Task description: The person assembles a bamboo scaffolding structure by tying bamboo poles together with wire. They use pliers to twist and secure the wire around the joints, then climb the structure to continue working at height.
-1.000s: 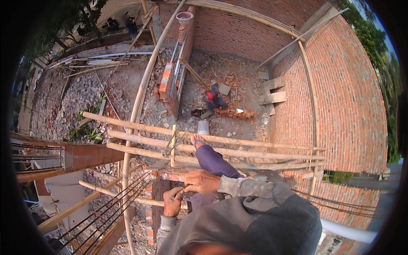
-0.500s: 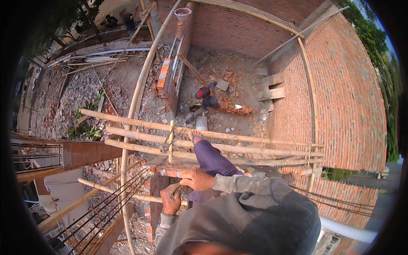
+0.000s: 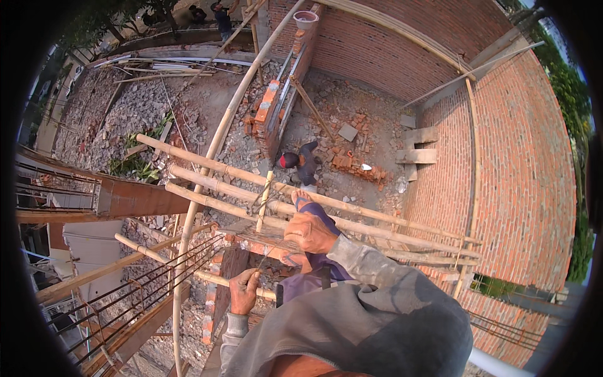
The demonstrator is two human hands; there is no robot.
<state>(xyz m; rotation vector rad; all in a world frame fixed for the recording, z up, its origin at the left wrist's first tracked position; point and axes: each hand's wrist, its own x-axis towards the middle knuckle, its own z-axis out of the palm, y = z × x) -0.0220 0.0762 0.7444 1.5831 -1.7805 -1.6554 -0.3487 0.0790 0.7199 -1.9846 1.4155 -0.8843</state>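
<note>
My right hand (image 3: 311, 232) is closed, raised in front of the bamboo poles (image 3: 245, 208) and over my purple-clad leg. Whatever its fingers hold is hidden. Lower and to the left, my left hand (image 3: 244, 291) has thumb and fingers pinched together. A thin dark strand seems to run up from the pinch towards the right hand, too fine to name. My sandalled foot (image 3: 301, 198) rests at the bamboo poles. Just left of it, a short upright bamboo piece (image 3: 264, 201) crosses the poles, with dark ties around the joint.
Below, a co-worker in a red and dark cap (image 3: 289, 160) is by a brick pile (image 3: 358, 166). A tall brick wall (image 3: 521, 157) stands at right. Steel bars (image 3: 135, 289) and a slanting bamboo pole (image 3: 213, 151) lie left. A bucket (image 3: 306, 19) sits atop a low wall.
My hands have come apart: the right rose up and rightward, the left dropped lower. The co-worker below has shifted leftward and away from the bricks. My view has turned slightly.
</note>
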